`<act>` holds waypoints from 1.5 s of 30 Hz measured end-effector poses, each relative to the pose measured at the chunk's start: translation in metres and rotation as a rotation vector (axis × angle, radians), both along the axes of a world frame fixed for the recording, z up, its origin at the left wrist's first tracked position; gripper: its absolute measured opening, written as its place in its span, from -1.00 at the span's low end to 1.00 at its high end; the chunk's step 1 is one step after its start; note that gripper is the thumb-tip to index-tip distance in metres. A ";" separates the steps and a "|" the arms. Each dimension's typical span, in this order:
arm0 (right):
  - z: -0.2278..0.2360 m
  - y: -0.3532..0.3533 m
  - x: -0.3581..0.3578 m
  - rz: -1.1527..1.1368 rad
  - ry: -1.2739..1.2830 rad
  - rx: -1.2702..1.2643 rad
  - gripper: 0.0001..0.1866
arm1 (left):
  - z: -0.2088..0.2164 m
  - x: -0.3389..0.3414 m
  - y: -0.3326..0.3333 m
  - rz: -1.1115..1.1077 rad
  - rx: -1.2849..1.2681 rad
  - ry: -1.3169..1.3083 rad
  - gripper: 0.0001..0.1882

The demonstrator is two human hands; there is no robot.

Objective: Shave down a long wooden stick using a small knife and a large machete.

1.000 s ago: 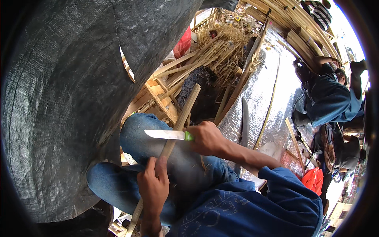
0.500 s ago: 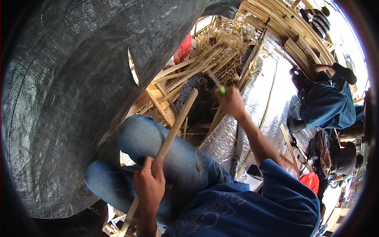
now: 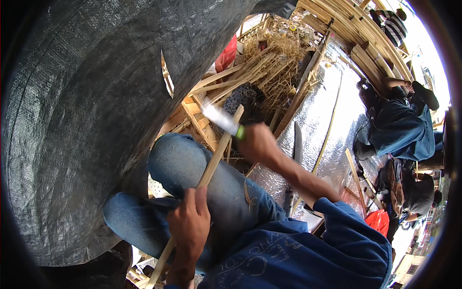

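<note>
Wooden strip slanting over denim-clad legs, left hand clamped round it, right hand apart, gripping green-handled knife, blade blurred

The knife blade is blurred, the stick apparently cropped below.

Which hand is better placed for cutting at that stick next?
Probably the right hand: it holds the knife near the upper end of the stick, which the left hand grips lower down.
</note>
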State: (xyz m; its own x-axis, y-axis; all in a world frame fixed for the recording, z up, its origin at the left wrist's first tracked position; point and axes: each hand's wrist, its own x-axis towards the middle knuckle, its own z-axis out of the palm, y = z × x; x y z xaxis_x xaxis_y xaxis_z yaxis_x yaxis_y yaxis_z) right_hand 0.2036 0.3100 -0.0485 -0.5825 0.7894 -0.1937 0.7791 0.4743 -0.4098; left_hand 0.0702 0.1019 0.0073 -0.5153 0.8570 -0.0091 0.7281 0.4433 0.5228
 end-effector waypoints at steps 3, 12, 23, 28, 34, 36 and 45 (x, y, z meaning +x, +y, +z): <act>-0.024 0.103 0.034 -0.576 0.073 -0.151 -0.65 | -0.004 0.003 -0.007 -0.031 0.047 -0.022 -0.70; 0.038 -0.034 0.018 -0.103 0.365 -0.172 -0.72 | -0.004 0.007 0.000 -0.014 0.005 -0.051 -0.73; 0.025 -0.053 -0.001 0.218 0.148 -0.140 -0.88 | -0.005 0.012 0.002 -0.028 0.064 0.044 -0.73; -0.042 0.121 0.086 -0.639 -0.111 0.023 -0.65 | -0.003 0.019 -0.013 -0.016 0.011 -0.026 -0.72; 0.004 0.031 0.079 -0.432 0.235 -0.029 -0.67 | -0.004 0.016 -0.010 -0.001 0.007 -0.073 -0.69; 0.043 -0.033 0.042 -0.269 0.273 -0.225 -0.75 | -0.007 0.016 -0.007 -0.004 0.007 -0.085 -0.69; -0.009 0.020 0.035 -0.293 0.042 0.019 -0.73 | -0.005 0.017 -0.009 -0.022 0.012 -0.048 -0.71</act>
